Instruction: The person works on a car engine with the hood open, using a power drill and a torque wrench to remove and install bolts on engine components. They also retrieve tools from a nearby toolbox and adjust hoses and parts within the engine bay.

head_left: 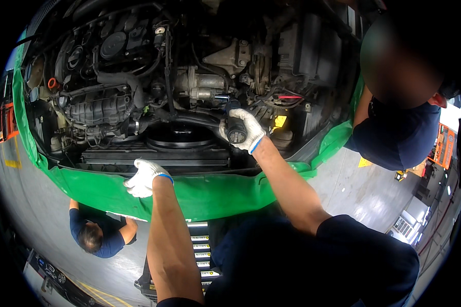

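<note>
My right hand, in a white knitted glove with a blue cuff, is wrapped round a black power wrench over the open engine bay. From its front a shiny socket extension points left toward a silver cylindrical starter motor; whether its tip is seated on a bolt I cannot tell. My left hand, gloved the same way, rests on the green fender cover at the front edge of the bay. Its fingers are loosely apart and hold nothing.
Engine parts and hoses fill the left of the bay. A round black fan lies between my hands. One person leans in at the right; another is beyond the cover, lower left. A drawered tool cabinet stands below.
</note>
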`<state>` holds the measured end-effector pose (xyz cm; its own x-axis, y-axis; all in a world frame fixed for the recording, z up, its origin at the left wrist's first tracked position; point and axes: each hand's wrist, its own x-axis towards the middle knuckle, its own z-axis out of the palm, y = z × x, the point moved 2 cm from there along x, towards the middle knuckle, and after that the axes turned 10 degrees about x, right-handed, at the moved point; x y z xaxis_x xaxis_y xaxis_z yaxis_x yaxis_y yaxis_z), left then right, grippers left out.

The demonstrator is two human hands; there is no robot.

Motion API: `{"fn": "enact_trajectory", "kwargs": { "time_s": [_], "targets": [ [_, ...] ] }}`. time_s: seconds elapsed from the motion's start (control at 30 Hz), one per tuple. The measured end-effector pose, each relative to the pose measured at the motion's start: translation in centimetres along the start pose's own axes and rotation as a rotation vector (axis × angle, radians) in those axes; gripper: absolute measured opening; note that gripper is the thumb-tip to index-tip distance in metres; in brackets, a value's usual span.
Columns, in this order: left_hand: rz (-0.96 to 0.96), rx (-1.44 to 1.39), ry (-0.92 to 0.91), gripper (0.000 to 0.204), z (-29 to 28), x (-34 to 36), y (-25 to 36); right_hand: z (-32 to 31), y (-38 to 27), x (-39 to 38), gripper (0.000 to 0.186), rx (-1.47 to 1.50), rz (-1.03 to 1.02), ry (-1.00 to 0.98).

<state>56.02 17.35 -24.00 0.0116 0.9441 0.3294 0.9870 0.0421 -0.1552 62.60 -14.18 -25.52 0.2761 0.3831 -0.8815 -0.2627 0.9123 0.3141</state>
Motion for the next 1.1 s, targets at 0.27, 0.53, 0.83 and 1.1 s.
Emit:
{"fn": "enact_trajectory", "kwargs": {
  "time_s": [0.27, 0.53, 0.83, 1.1],
  "targets": [
    [-0.053, -0.027, -0.182, 0.082, -1.1, 0.5, 0.1, -0.2, -0.4, -0.3, 0.032, -0.047, -0.019, -0.029],
    [-0.034, -0.061, -0.186, 0.082, 0.0, 0.4, 0.7, -1.1, -1.2, 0.9, 0.031, -0.108, -0.085, -0.070],
    [-0.084, -0.091, -0.313, 0.087, -0.7, 1.0, 0.5, -0.9, -0.5, -0.2, 0.026, -0.122, -0.079, -0.063],
    [-0.114, -0.081, -0.354, 0.089, -0.8, 0.8, 0.1, -0.8, -0.4, -0.6, 0.026, -0.123, -0.096, -0.099]
  ]
}}
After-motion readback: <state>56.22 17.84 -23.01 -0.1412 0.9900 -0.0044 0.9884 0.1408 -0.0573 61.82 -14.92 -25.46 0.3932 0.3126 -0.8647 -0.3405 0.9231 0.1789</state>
